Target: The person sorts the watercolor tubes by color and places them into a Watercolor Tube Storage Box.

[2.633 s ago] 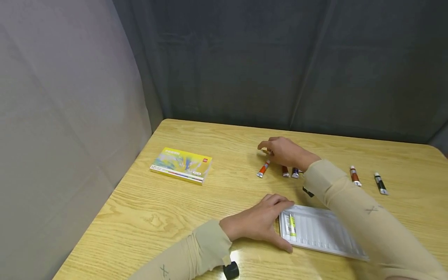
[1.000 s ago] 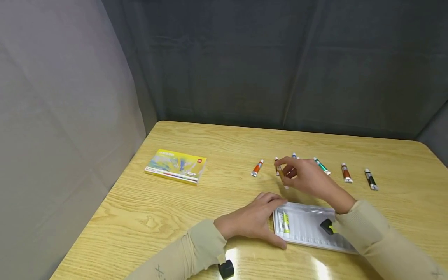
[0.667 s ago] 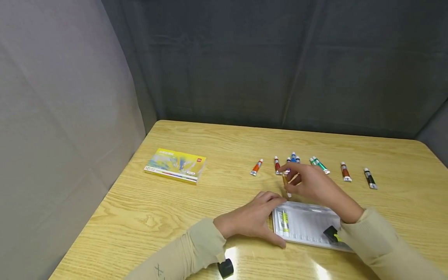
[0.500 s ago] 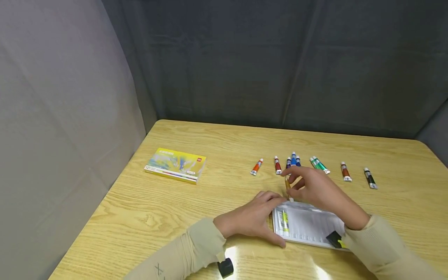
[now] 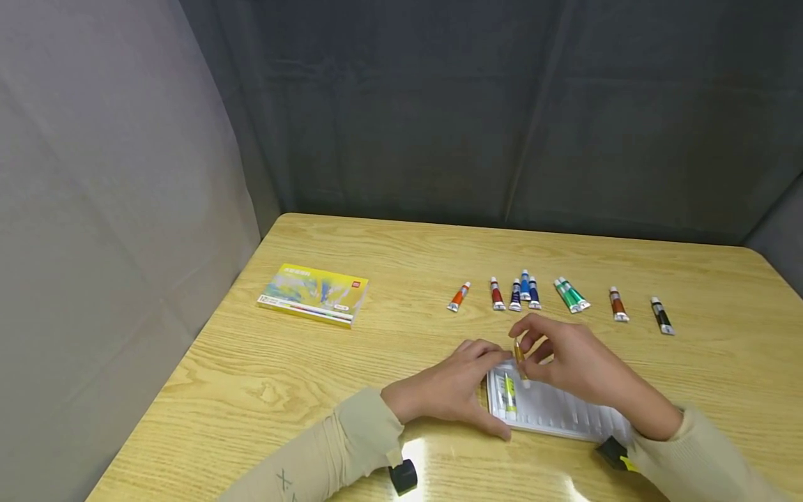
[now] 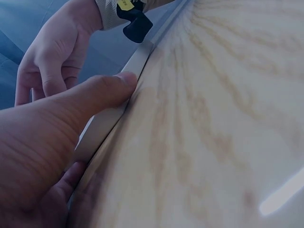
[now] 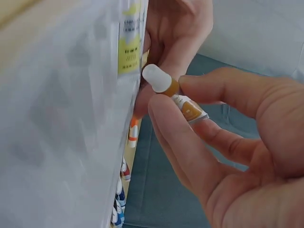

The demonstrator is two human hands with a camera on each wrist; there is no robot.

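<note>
My right hand (image 5: 577, 359) pinches an ochre paint tube (image 7: 191, 110) between thumb and fingertips. Its white cap points down toward the tray in the head view. Below it lies a white plastic tray (image 5: 558, 415) with narrow grooves. At the tray's left end sit a yellow paint tube (image 5: 509, 394) and a whitish tube (image 5: 500, 392), side by side. My left hand (image 5: 453, 388) holds that end, fingers at the far corner and thumb on the near edge. In the left wrist view the thumb (image 6: 111, 88) presses the tray's side wall.
Behind the tray lie loose paint tubes: orange (image 5: 459, 297), red (image 5: 497, 294), several blues (image 5: 525, 286), greens (image 5: 571, 295), brown (image 5: 618, 305) and black (image 5: 662, 316). A yellow paint box (image 5: 314, 294) lies at the left. Dark curtains stand behind the table.
My right hand has picked up the ochre tube at the back of the table and brought it nearer, over the tray's left part. My left hand has stayed at the tray's end.
</note>
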